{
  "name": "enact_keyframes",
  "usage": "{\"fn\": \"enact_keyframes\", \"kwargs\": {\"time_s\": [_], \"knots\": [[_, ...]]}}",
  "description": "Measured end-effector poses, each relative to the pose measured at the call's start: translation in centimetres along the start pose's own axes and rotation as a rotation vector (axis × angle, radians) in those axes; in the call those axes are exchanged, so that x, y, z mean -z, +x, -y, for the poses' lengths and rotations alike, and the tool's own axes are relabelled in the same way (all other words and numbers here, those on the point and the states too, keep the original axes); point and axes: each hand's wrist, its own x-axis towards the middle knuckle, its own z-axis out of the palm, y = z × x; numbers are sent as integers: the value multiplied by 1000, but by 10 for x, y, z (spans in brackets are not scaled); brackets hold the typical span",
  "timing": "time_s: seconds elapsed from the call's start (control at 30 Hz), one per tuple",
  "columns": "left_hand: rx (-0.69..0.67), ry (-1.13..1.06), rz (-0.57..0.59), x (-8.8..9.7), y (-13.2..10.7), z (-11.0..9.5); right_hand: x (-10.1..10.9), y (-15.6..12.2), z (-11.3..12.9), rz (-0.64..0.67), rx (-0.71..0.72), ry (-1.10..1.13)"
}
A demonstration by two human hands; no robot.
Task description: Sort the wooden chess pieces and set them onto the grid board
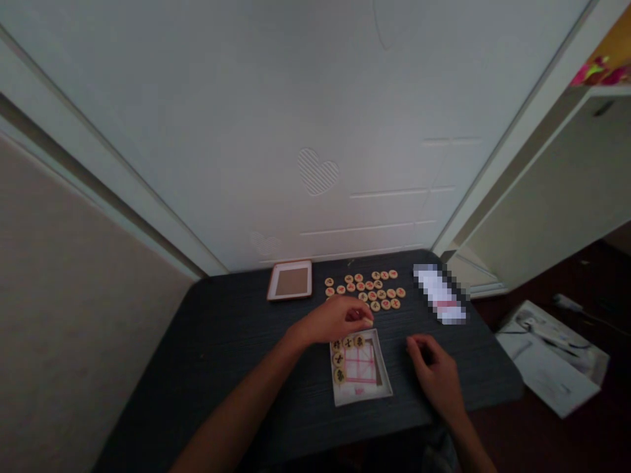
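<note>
My left hand (pixel 340 318) reaches over the far edge of a shallow white box (pixel 362 397), its fingers pinched on a round Chinese chess piece (pixel 369 322). Inside the box, several pieces with black characters, such as one chess piece (pixel 339 376), line the far and left sides. A paper with pink lines (pixel 359 362) shows beside them. To the right of the box, my right hand (pixel 436 371) is loosely curled at the table, with no object visible in its fingers. Beyond my left hand lie several loose chess pieces (pixel 369 286) with red or black characters, partly hidden by that hand.
A box lid (pixel 272 289) with a brown-edged rim lies at the back left of the dark table (pixel 221 348). A blurred white item (pixel 438 292) is at the back right. A white panel (pixel 246 131) rises behind the table, and a printed box (pixel 552 358) sits below to the right.
</note>
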Motion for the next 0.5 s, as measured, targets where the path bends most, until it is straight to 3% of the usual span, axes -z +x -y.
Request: {"fn": "enact_keyframes", "kwargs": {"time_s": [0.33,0.5], "knots": [[22,525,-42,-37,-17,-8,0,0,2,-12,8,29],[15,636,-59,-48,-13,-3,0,0,3,-11,8,37]]}}
